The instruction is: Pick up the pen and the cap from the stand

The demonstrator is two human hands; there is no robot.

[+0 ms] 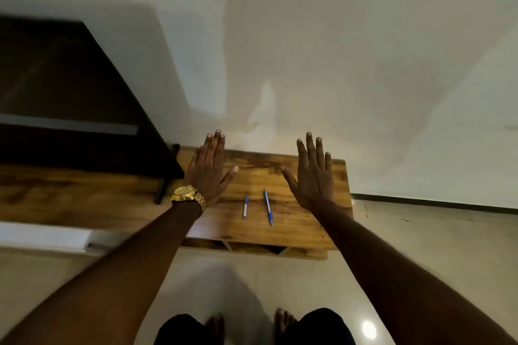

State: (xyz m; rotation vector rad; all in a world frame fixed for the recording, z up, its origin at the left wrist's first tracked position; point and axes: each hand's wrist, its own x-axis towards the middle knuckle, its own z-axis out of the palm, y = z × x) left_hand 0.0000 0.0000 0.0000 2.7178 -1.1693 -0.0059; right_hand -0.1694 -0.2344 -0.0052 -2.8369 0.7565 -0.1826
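A person stands barefoot at a low wooden table (302, 232) and looks down at both outstretched arms. The left hand (208, 169) is held flat, palm down, above the far left part of the tabletop, its fingers straight and close together and the thumb spread out to the side. It holds nothing. A gold wristwatch (187, 195) sits on the left wrist. The right hand (312, 173) mirrors it above the right part of the tabletop, fingers straight and slightly fanned, thumb angled inward. It too holds nothing. Whether either palm touches the wood cannot be told from this angle.

Between the two hands, a little nearer the person, two small things lie on the wood. One is a blue ballpoint pen (268, 207), lying almost lengthwise away from the viewer with its tip toward the near edge. Just to its left, apart from it, lies a shorter blue and white pen cap (245, 207), roughly parallel to the pen. Neither hand touches them.

A dark wooden cabinet (70, 87) stands to the left against a pale wall (364, 36). The floor (448, 246) is glossy light tile, and the person's bare feet (283, 319) and dark trouser knees show at the bottom edge.
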